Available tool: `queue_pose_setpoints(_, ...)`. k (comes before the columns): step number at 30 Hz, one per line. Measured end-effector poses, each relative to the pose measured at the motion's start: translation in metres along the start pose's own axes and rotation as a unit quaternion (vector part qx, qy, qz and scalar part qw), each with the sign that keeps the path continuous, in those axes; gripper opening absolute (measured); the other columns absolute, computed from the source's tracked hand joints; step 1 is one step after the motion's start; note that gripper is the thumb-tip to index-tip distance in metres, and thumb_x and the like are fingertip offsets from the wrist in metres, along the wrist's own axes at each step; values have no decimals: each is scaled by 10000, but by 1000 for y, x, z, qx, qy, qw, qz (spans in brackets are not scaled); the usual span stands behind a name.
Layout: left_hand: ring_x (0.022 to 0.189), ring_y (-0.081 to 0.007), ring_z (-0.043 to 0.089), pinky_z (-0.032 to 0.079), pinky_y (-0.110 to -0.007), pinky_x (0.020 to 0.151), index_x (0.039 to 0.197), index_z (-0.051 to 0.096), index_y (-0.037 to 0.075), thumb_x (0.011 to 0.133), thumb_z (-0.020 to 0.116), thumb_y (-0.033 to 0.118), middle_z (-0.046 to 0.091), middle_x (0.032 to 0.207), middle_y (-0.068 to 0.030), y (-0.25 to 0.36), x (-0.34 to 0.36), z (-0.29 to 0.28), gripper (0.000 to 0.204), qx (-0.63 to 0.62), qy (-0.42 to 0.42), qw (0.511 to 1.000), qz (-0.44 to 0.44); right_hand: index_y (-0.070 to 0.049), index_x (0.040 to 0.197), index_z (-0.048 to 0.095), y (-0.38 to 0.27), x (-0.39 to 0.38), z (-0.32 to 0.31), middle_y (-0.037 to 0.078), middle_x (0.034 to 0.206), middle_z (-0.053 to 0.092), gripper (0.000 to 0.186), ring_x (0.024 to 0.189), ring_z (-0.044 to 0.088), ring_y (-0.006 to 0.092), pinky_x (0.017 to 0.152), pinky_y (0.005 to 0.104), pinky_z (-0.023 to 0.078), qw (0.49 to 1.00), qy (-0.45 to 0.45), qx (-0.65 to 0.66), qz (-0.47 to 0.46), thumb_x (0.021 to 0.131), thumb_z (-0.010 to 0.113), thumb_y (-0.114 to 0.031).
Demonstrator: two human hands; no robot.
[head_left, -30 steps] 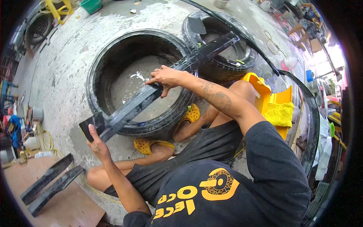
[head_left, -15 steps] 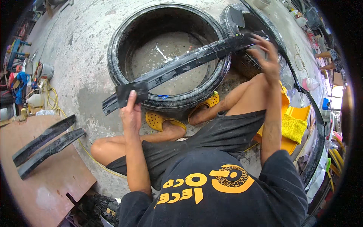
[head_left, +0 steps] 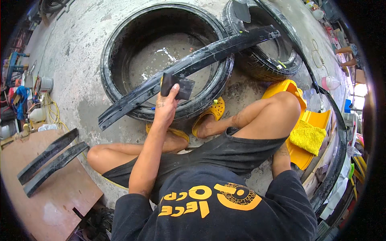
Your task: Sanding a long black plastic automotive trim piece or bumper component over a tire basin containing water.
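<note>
My left hand (head_left: 166, 107) pinches a folded piece of black sandpaper (head_left: 184, 89) between thumb and fingers. It hovers over or against the lower half of a long black plastic trim strip (head_left: 201, 62); whether the sheet touches it I cannot tell. The strip lies slantwise across a big tire (head_left: 107, 80) on its side, its far right end resting over a second, smaller tire (head_left: 257, 60). Wet whitish smears mark the strip. Of my right arm only the forearm (head_left: 281, 160) shows, reaching down behind my right knee; the hand is hidden.
Two dark curved strips (head_left: 52, 154) lie on a brown board at left. A yellow cloth (head_left: 309, 137) rests on yellow plastic parts by my right knee. A long black strip (head_left: 341, 132) curves down the right side. Another black sheet (head_left: 242, 11) lies on the smaller tire.
My right hand has left the far end of the trim strip and dropped behind my right knee. My left hand has moved rightward and up along the strip with the sandpaper.
</note>
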State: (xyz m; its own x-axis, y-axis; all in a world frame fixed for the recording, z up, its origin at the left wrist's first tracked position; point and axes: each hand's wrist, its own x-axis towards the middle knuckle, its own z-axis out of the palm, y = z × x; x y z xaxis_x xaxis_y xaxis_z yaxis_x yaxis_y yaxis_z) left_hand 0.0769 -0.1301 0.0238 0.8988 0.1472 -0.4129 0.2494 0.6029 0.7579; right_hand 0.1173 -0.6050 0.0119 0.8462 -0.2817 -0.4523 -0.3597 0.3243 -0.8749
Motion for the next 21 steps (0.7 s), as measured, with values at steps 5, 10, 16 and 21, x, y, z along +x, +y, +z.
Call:
queue_pose_setpoints(5, 1096, -168, 609, 475, -417, 989, 1297, 574, 107, 973, 677, 91, 638, 1186, -18, -22, 31, 44, 340, -27, -46, 998, -44, 42, 1102, 644, 13, -34, 63, 95, 982, 654, 355, 868, 616, 194, 835, 331, 523, 990, -109, 82, 31, 1012, 604, -299)
queue_pose_setpoints(10, 1138, -243, 637, 528, -441, 998, 1333, 519, 52, 966, 651, 38, 643, 1207, -88, -51, 66, 101, 391, -73, -113, 990, -52, 63, 1124, 631, -5, -13, 60, 113, 1009, 658, 373, 903, 628, 215, 864, 348, 526, 963, -208, 162, 56, 1016, 595, -292)
queue_pose_setpoints(16, 958, -248, 678, 577, -415, 852, 1132, 617, 10, 976, 599, 58, 678, 1058, -110, -96, 122, 190, 164, -164, -163, 966, -118, 119, 1225, 591, -56, 53, 119, 229, 1171, 661, 515, 1069, 655, 313, 1016, 444, 513, 899, -395, 97, 161, 1048, 522, -360)
queue_pose_setpoints(21, 782, -247, 636, 567, -386, 771, 1034, 635, -5, 1015, 532, 160, 652, 897, -108, -63, 156, 142, 195, -247, -157, 942, -161, 54, 1225, 648, -98, 42, 254, 145, 1078, 726, 565, 955, 724, 207, 883, 337, 594, 803, -508, -291, 107, 1039, 537, -467)
